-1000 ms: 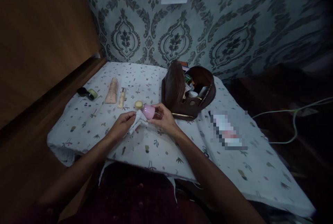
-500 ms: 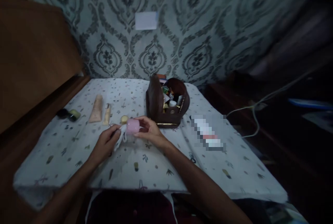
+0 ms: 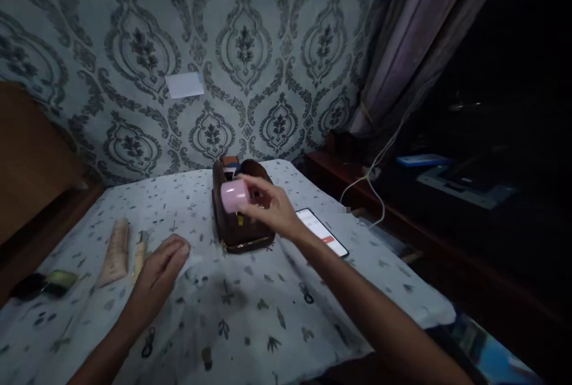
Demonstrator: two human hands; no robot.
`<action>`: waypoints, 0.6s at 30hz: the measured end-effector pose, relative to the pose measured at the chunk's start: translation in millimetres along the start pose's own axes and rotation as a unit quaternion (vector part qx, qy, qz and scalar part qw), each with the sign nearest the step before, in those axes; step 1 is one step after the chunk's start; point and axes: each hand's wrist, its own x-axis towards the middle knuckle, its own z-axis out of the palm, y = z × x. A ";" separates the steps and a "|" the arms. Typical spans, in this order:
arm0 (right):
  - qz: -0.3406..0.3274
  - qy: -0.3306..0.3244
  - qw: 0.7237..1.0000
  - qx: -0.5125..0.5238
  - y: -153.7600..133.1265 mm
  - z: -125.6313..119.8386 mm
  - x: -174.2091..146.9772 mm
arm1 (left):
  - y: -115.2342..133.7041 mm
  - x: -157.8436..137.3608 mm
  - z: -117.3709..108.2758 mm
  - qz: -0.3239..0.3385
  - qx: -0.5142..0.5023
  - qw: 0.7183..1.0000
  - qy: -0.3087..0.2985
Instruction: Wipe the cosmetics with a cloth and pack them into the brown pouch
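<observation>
My right hand (image 3: 270,203) grips a glossy pink cylinder (image 3: 234,196), like a small jar, between thumb and fingers. It is held in front of a brown leather bag (image 3: 245,233) standing unzipped on the table. The hand hides much of the bag's opening. Lower and to the left, my left hand (image 3: 163,269) hovers over the tablecloth with its fingers curled together; what they hold, if anything, is hidden. Beside that hand lie a slim beige tube (image 3: 140,254) and a larger beige squeeze tube (image 3: 115,254).
A dark and green item (image 3: 56,282) lies at the table's left. Right of the bag lies a phone (image 3: 324,233) with a lit screen. White cables (image 3: 379,194) hang past the right edge. Patterned wallpaper (image 3: 243,45) backs the table; a wooden panel (image 3: 31,164) stands left.
My right hand has carried the pink cylinder away from my left hand to the front of the bag. The white cord seen at my left hand is no longer distinguishable. The view has swung right.
</observation>
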 end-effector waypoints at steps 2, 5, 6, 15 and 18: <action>-0.009 0.041 0.998 -0.054 0.3 -21.6 20.9 | 15.3 24.6 2.3 0.051 0.050 0.997 -0.040; -0.006 0.056 0.985 -0.165 6.9 -42.7 48.5 | 39.3 66.0 9.3 0.103 0.204 0.967 -0.115; -0.001 0.056 0.978 -0.203 9.6 -47.0 55.5 | 47.8 79.6 12.3 0.111 0.288 0.942 -0.132; 0.007 -0.028 0.904 -0.427 19.7 -55.5 79.5 | 96.1 158.8 42.2 0.189 0.581 0.745 -0.268; 0.018 -0.054 0.888 -0.456 17.9 -54.9 82.4 | 102.0 165.2 46.2 0.191 0.591 0.720 -0.311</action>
